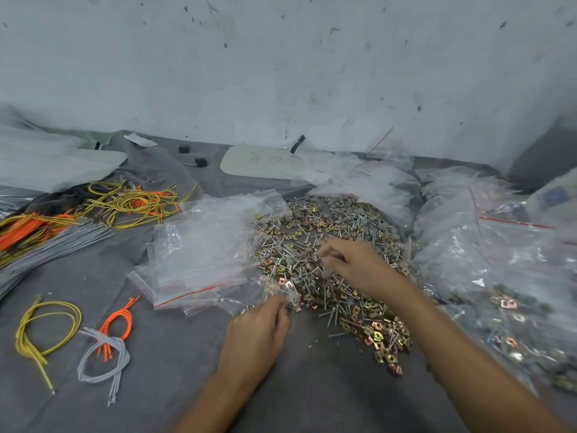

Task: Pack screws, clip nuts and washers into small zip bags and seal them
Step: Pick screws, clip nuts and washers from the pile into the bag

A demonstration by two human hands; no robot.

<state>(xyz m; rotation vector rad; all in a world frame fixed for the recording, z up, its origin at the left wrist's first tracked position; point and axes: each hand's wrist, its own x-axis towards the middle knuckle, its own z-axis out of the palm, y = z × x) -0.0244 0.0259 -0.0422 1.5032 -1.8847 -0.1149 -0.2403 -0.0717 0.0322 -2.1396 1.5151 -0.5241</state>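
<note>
Packing part done: left hand pinches small clear zip bag beside loose heap of silver screws, brass clip nuts, grey washers; right hand, fingers bunched atop heap, hold unclear; filled clear bags right of it.

White card, far middle, flat by the wall: faint handwriting in reddish pen on its left part, turned sideways and too faint to read.
Same card, right of the handwriting: two hand-drawn ovals side by side that read like "0 0"; a third fainter mark further right cannot be told.
Plastic bag, far right: a blue printed patch, blurred, its letters not readable.
Small zip bags, stacked left of middle: a red line along each closure, the only marking that shows on them.
</note>
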